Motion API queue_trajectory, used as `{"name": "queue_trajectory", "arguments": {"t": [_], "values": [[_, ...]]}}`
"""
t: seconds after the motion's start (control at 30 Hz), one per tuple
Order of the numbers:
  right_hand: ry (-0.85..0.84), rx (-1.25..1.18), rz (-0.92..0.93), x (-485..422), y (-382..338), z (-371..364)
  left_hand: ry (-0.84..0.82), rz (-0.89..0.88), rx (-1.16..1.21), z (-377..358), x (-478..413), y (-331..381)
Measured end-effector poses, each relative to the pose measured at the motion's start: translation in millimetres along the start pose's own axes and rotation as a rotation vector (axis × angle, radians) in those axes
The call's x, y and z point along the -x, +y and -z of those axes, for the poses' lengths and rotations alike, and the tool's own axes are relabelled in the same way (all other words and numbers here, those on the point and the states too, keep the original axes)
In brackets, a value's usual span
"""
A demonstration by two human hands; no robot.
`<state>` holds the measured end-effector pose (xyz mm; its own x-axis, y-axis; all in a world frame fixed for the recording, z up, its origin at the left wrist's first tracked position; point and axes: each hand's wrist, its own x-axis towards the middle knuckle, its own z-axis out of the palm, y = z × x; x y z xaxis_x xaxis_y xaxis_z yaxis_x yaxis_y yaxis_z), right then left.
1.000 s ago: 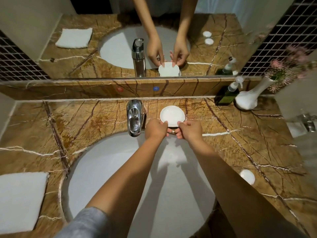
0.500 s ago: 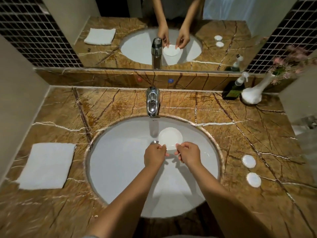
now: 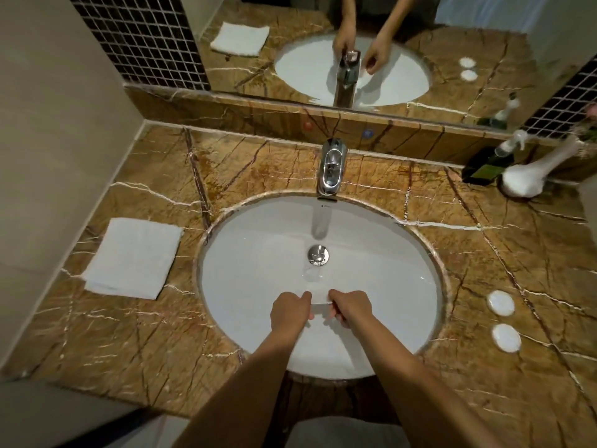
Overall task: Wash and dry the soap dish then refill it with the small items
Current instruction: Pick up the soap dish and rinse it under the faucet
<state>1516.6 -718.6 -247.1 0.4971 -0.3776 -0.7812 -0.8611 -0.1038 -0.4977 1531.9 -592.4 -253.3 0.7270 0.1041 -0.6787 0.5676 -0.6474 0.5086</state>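
Observation:
I hold the round white soap dish [image 3: 319, 296] low inside the white sink basin [image 3: 245, 253], just in front of the drain [image 3: 318, 254]. My left hand [image 3: 289, 312] grips its left rim and my right hand [image 3: 350, 308] grips its right rim. The dish is hard to tell from the white basin and is partly hidden by my fingers. Two small round white items [image 3: 500, 302] [image 3: 506, 337] lie on the marble counter right of the sink. A folded white towel [image 3: 132, 256] lies on the counter to the left.
A chrome faucet [image 3: 331, 168] stands behind the basin. At the back right stand a dark pump bottle [image 3: 487, 163] and a white vase [image 3: 529, 177]. A mirror runs along the back ledge and a wall closes off the left side.
Both hands carried the soap dish from the counter beside the faucet down into the basin and toward me, past the drain. The view pulled back with it.

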Motion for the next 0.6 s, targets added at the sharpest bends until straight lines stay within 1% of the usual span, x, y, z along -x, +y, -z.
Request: {"name": "queue_trajectory", "arguments": {"t": [0.07, 0.23, 0.43, 0.6], "values": [[-0.014, -0.050, -0.038, 2, -1, -3, -0.001, 0.026, 0.000, 3, 0, -1], [0.060, -0.069, 0.008, -5, -14, -5, 0.037, -0.011, 0.005, 9, -7, 16], [0.009, 0.038, -0.039, -6, 2, -8, -0.052, 0.041, -0.022, 4, -1, -6], [0.029, 0.053, -0.024, -8, -2, -8, -0.052, 0.032, -0.028, 6, -2, 3]]}}
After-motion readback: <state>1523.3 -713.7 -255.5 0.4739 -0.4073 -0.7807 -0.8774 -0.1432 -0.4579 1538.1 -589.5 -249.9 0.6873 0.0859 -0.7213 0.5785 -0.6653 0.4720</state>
